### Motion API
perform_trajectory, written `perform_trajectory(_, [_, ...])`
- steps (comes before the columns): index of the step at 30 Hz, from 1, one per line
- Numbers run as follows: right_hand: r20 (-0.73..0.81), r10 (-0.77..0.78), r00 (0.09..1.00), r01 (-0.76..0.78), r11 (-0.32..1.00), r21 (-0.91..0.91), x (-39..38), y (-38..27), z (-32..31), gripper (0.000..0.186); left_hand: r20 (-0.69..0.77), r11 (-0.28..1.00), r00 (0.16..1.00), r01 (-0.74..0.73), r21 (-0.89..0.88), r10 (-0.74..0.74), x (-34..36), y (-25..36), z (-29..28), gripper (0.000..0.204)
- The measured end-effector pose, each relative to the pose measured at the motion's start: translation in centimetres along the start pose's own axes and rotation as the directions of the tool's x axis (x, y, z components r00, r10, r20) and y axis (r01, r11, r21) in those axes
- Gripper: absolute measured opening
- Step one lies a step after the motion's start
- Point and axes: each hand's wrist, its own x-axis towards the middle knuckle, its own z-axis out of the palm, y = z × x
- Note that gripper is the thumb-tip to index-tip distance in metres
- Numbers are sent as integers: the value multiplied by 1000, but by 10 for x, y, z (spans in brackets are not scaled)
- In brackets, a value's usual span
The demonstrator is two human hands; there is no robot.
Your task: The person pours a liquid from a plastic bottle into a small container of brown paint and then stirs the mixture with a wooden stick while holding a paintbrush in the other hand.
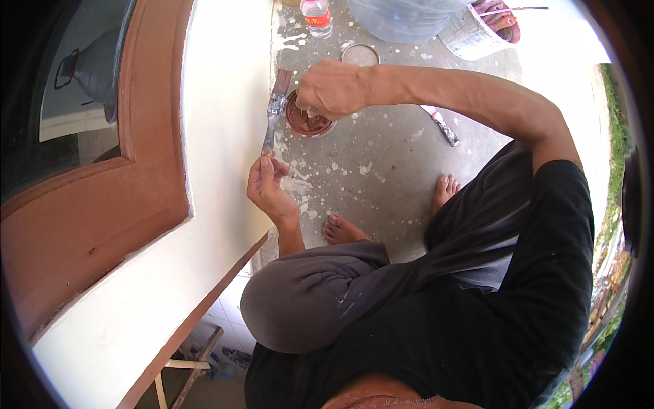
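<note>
Well, my left hand [271, 189] pinched a brush [275, 106].
Its brown bristles [282, 80] pointed away from that hand; my right hand [334, 88] was over the paint can [312, 134], grip too hidden to tell.

On the floor [381, 211] before us sits the can [297, 128], our right hand [332, 90] over it. At its left, toward the wall [221, 102], is the brush [274, 109] in our left hand [270, 191]. Beyond are the lid [360, 55], bottle [317, 18] and jug [409, 19]; the bucket [472, 35] stands right of the jug.
</note>
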Motion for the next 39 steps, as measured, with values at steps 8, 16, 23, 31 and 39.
perform_trajectory(8, [70, -30, 997, 34, 998, -52, 2, -2, -3, 10, -1, 1000, 1000, -3, -7, 3, 0, 0, -2, 22])
perform_trajectory(16, [91, -31, 995, 42, 992, -119, 0, -3, -5, 9, 17, 1000, 1000, 0, 6, 0, 1, -1, -3, 22])
perform_trajectory(23, [-34, -9, 999, 6, 997, -81, 1, 3, 3, 11, 10, 1000, 1000, 7, -6, -7, 0, 2, 0, 21])
perform_trajectory(31, [-101, -27, 995, 28, 1000, 12, -1, 2, 12, 12, -2, 1000, 1000, 6, 17, -5, 3, 6, 2, 22])
perform_trajectory(39, [-7, -95, 995, 95, 995, -30, -8, -2, -1, 15, -29, 999, 999, -18, 46, 20, -6, 4, 7, 22])
